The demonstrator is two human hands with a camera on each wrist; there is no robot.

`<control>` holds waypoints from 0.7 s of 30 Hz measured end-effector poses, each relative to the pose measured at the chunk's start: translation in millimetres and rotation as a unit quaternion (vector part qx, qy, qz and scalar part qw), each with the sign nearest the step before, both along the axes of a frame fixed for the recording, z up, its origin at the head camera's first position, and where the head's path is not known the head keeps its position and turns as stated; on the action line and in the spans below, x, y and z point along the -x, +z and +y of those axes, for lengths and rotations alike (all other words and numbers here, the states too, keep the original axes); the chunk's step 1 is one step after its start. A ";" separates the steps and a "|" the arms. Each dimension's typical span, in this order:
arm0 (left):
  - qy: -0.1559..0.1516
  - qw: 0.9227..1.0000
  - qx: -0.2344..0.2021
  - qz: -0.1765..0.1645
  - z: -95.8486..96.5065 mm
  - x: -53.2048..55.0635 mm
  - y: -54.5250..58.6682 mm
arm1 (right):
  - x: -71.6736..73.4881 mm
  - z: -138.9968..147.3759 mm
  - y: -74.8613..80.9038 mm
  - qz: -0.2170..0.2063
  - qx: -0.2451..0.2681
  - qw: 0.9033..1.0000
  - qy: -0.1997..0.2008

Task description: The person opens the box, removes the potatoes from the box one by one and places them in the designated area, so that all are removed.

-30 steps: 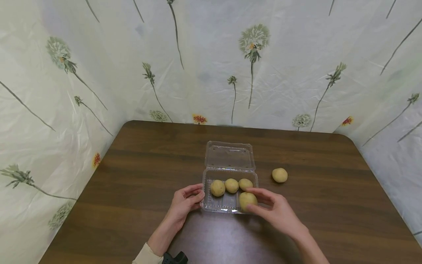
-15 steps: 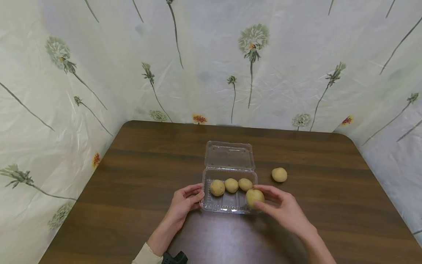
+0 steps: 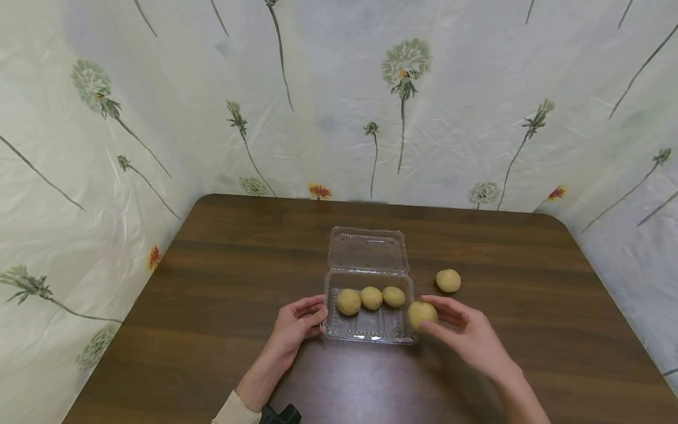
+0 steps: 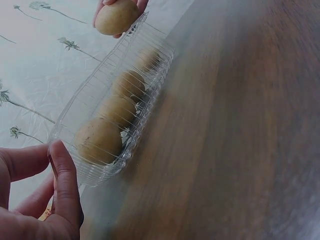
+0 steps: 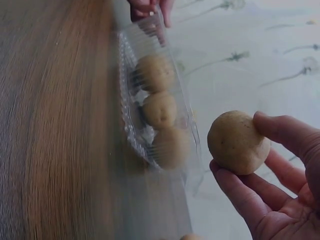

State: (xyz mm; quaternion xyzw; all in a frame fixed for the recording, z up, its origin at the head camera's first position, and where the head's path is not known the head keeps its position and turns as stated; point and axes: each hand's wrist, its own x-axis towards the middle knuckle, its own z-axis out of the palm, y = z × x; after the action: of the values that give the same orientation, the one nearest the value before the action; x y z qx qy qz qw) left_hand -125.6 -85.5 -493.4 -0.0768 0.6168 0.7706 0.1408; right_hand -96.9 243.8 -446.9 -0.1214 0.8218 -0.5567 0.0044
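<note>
A clear plastic clamshell container lies on the table with its lid folded back. Three potatoes sit in a row inside: a left one, a middle one and a right one. My left hand pinches the container's left rim between thumb and fingers, as the left wrist view also shows. At the right rim, my right hand holds another potato between thumb and fingertips. In the right wrist view this potato is raised beside the container wall.
One loose potato lies on the table right of the container, beyond my right hand. The brown wooden table has rounded far corners. A pale plastic sheet printed with dandelions hangs behind and at both sides.
My right hand has moved to the right with its potato, from over the container's front right corner to just past its right rim. The left hand stays on the container.
</note>
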 end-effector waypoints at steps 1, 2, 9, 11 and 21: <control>0.000 1.000 -0.001 0.000 0.0 0.1 0.0 | 0.1 1.3 -0.4 0.002 -0.001 1.000 -0.001; 0.000 1.000 -0.001 0.000 0.0 0.2 0.0 | 0.1 2.5 -0.8 0.005 -0.003 1.000 -0.003; -0.002 1.000 0.002 -0.002 -0.1 -0.3 1.2 | -0.5 9.6 -2.5 0.010 -0.008 1.000 -0.012; -0.002 1.000 0.003 -0.002 0.1 -0.5 1.3 | -1.1 11.3 -2.2 0.004 -0.012 1.000 -0.017; -0.004 1.000 0.017 0.004 -0.1 -0.5 1.5 | -5.2 17.7 -1.6 -0.023 -0.036 0.998 -0.041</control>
State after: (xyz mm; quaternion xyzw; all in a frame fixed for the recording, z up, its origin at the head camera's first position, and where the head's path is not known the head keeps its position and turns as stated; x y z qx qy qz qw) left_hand -125.1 -85.6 -491.9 -0.0732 0.6305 0.7599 0.1398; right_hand -91.7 261.5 -448.5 -0.0748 0.8454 -0.5288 0.0050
